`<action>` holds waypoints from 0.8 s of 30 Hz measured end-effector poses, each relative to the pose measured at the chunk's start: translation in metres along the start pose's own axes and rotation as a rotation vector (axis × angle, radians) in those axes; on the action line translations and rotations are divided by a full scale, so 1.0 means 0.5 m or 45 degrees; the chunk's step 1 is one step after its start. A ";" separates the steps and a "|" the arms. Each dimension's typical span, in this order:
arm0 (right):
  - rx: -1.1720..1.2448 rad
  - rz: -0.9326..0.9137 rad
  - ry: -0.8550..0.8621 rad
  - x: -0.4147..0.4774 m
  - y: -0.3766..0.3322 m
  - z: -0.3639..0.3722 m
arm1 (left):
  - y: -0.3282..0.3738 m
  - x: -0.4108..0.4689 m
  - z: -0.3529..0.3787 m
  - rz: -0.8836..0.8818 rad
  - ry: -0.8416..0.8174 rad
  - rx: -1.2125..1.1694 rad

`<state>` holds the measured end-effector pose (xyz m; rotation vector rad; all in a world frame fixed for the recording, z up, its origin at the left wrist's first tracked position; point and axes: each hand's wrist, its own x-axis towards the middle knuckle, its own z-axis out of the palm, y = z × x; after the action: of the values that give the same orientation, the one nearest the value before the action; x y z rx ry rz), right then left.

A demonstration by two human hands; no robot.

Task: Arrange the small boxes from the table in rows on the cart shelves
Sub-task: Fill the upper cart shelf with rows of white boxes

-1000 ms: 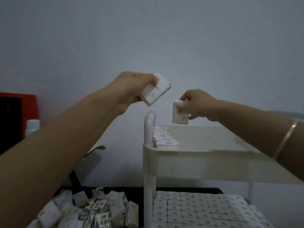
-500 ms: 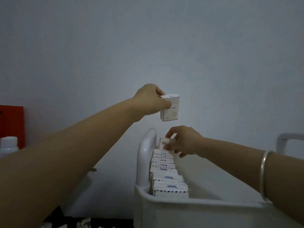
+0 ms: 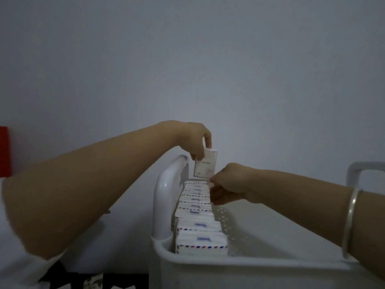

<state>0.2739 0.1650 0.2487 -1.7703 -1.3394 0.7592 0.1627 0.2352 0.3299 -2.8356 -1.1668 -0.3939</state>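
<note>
A white cart's top shelf (image 3: 260, 265) fills the lower right. Along its left wall runs a row of small white boxes (image 3: 198, 215) with red-and-blue striped edges, standing on edge. My left hand (image 3: 193, 138) pinches one small white box (image 3: 205, 165) upright by its top, just above the far end of the row. My right hand (image 3: 227, 184) rests at the far end of the row, fingers curled against the last boxes; whether it still grips a box is hidden.
The cart's left handle (image 3: 168, 197) arches up beside the row, and a second handle (image 3: 366, 172) shows at the right. The perforated shelf floor (image 3: 260, 230) lies bare right of the row. A red object (image 3: 4, 151) sits at the left edge.
My left hand lowered its box from high above to just over the row's far end. My right hand stayed at the row's end. The camera moved closer to the shelf.
</note>
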 end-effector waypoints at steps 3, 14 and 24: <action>0.056 0.055 0.021 -0.002 0.002 0.001 | -0.001 0.007 0.011 -0.042 -0.147 0.081; -0.165 -0.023 -0.082 -0.014 0.001 0.002 | -0.002 0.028 0.032 -0.139 -0.441 0.325; -0.808 -0.185 0.074 -0.014 -0.003 -0.019 | -0.065 -0.094 0.042 -0.147 0.664 -0.886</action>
<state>0.2789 0.1565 0.2549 -2.1140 -1.7741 0.1994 0.1127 0.2291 0.2959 -2.8363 -1.2411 -1.7173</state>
